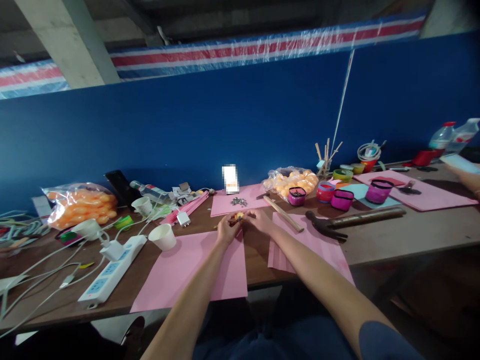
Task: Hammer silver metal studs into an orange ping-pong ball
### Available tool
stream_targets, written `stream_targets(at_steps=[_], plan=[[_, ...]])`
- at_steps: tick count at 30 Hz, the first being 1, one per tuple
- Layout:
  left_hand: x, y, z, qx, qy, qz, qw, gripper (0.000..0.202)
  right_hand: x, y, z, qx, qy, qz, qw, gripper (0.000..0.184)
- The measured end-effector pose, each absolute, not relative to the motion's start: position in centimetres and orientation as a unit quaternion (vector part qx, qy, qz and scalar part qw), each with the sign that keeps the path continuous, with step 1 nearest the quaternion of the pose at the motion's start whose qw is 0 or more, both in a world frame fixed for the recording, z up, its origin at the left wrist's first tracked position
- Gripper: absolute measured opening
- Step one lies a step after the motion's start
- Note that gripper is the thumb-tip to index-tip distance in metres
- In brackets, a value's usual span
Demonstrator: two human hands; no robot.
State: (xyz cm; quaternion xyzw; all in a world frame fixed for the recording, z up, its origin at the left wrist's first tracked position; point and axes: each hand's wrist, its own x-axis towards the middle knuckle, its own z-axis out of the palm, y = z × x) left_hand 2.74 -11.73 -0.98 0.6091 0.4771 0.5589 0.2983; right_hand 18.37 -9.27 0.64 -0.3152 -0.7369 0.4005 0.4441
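My left hand point(227, 230) pinches a small yellow-orange piece point(239, 216) with a dark spot on it, above the table between pink sheets. My right hand point(259, 222) is closed close beside it, fingertips near the piece; whatever they grip is too small to make out. Just beyond the hands, a pile of small metal parts point(239, 202) lies on a pink sheet point(221, 206). To the right of my right hand rests a hammer with a pale wooden handle point(284, 214). Under my left forearm spreads another pink sheet point(180, 270).
A bigger hammer point(360, 218) lies at right. Bags of orange balls point(84, 206) and paler ones point(292, 181) stand at the back. Left are a power strip point(114, 270), cables and a paper cup point(162, 236). Purple containers point(341, 199) sit right; another person's hand point(467, 175) shows at the edge.
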Motion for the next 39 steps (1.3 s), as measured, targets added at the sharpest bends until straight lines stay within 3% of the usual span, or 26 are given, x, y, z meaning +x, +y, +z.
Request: stream_targets(at_steps=[39], plan=[[2.67, -11.64, -1.16, 0.614, 0.490, 0.552, 0.281, 0.039, 18.46, -8.86, 0.22, -0.308, -0.747, 0.400, 0.433, 0.032]])
